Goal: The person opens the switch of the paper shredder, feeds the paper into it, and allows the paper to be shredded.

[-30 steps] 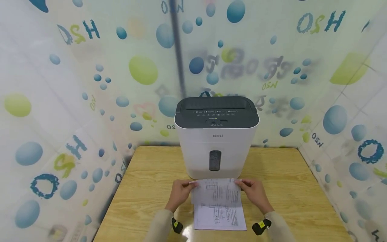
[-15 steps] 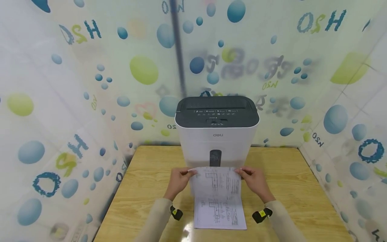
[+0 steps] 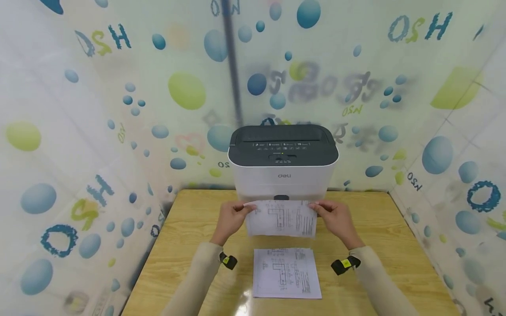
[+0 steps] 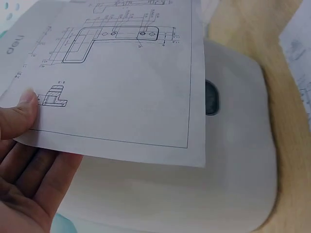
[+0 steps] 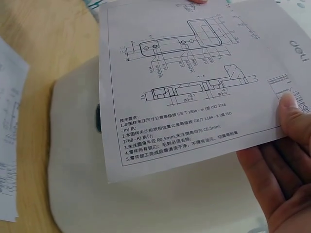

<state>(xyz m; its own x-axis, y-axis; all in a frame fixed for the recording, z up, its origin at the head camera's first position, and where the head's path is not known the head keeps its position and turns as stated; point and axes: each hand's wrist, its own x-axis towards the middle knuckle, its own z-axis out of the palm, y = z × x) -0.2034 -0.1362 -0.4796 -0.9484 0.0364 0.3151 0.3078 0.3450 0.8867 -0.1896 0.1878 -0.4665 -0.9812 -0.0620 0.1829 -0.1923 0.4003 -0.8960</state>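
Note:
A printed sheet of paper (image 3: 280, 219) with technical drawings hangs between both hands, in front of a white paper shredder (image 3: 282, 184) with a dark top. My left hand (image 3: 232, 219) pinches its upper left corner between thumb and fingers; in the left wrist view the thumb (image 4: 22, 114) lies on the printed face, the fingers behind. At the upper right corner, my right hand (image 3: 334, 219) pinches the same sheet, which the right wrist view (image 5: 184, 97) shows close up. Below, a stack of similar printed sheets (image 3: 286, 274) lies on the table, apart from the held one.
The shredder stands at the back of the wooden table (image 3: 189, 245), its feed slot (image 3: 282, 134) on the dark top. Patterned fabric walls (image 3: 186, 92) enclose the table at the back and sides. Each wrist carries a black strap (image 3: 345, 265).
Both hands have raised the sheet up and away from the stack, toward the shredder's front. Its lower edge has come off the stack, and a strip of table now shows between them.

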